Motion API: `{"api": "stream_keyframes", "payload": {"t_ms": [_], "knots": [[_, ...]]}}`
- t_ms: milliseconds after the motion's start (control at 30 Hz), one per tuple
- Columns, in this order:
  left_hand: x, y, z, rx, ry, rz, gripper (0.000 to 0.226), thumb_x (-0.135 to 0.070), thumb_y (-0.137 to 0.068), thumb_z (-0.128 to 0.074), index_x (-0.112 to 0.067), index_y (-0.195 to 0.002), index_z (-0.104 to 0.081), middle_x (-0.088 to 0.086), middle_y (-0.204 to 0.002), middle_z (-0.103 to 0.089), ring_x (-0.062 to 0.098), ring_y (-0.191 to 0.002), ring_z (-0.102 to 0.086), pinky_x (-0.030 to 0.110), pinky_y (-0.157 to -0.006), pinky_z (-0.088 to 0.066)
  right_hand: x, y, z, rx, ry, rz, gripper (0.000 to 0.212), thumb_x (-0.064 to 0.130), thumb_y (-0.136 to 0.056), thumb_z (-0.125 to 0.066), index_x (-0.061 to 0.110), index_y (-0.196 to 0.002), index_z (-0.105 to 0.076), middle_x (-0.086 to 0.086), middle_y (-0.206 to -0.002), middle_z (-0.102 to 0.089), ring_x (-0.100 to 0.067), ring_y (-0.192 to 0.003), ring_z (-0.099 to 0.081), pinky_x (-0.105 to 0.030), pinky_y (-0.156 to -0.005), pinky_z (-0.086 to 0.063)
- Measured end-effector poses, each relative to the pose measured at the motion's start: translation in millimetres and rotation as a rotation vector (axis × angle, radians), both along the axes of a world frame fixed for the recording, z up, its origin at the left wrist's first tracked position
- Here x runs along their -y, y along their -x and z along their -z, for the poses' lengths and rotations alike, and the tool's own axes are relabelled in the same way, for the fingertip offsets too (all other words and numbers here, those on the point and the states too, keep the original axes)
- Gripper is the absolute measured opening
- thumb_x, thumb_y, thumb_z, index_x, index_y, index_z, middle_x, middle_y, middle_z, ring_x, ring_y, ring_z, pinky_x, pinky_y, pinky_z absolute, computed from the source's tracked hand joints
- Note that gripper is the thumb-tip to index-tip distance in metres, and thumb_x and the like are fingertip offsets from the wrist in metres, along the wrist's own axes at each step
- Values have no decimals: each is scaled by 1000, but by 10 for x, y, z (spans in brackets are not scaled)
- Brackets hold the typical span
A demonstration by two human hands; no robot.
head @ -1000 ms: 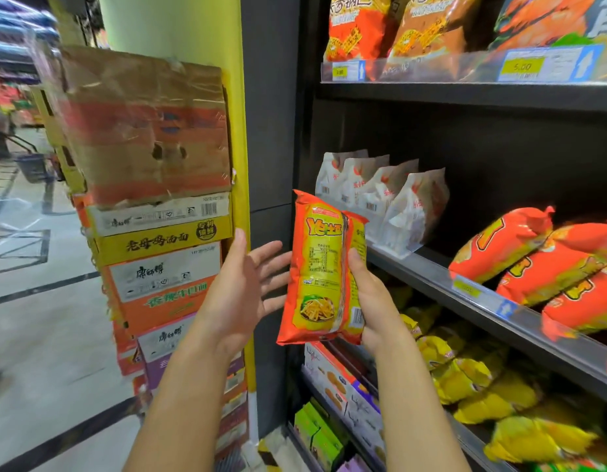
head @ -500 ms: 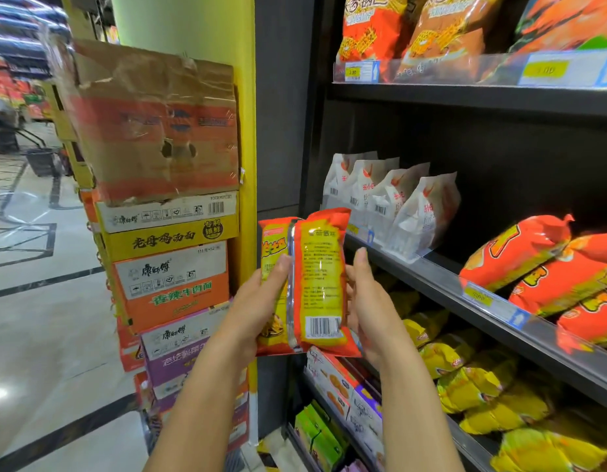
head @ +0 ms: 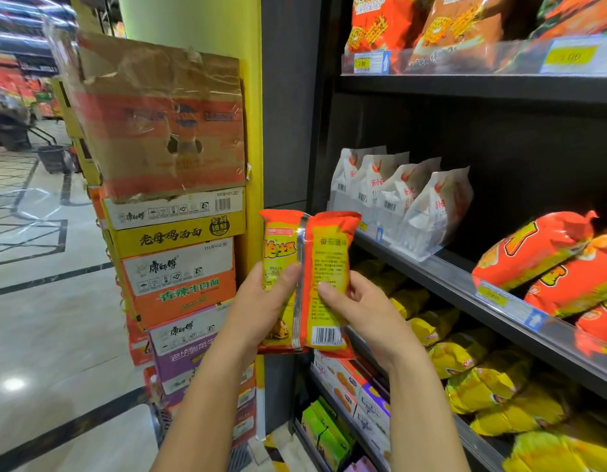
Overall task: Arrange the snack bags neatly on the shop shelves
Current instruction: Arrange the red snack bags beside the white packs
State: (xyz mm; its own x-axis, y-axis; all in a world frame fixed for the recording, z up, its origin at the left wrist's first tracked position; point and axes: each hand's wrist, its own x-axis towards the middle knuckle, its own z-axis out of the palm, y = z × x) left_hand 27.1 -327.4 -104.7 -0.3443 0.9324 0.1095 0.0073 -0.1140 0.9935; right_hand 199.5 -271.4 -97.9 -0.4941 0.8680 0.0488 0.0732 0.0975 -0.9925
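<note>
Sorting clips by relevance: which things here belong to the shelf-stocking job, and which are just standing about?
Job: orange snack packaging gripped by left hand and right hand; white bags, orange bags, shelf.
Standing about: stacked cartons, yellow pillar, floor basket.

The snack pack is yellow with orange-red ends, a silver seam and a white patch of black barcode lines. The white bags carry red marks. The orange bags have yellow lettering, and the yellow bags lie below them. The shelf is black. The cartons run brown-orange, yellow, orange-and-white, then purple. The floor is pale grey with dark lines.
</note>
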Motion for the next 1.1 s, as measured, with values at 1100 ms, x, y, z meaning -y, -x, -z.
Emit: {"api": "stream_keyframes", "payload": {"t_ms": [1100], "knots": [[131,-71,-62,161,146,112,40,-42,-98,-67,-11,-123,-67,7,-95,-83,23,-81,-81,28,-58,-62,-34,-124,109,-170,328,47,55,51,-88,-75,11,-125,-71,-15,-109,-80,-35,-101,-78,-56,-101,-57]]}}
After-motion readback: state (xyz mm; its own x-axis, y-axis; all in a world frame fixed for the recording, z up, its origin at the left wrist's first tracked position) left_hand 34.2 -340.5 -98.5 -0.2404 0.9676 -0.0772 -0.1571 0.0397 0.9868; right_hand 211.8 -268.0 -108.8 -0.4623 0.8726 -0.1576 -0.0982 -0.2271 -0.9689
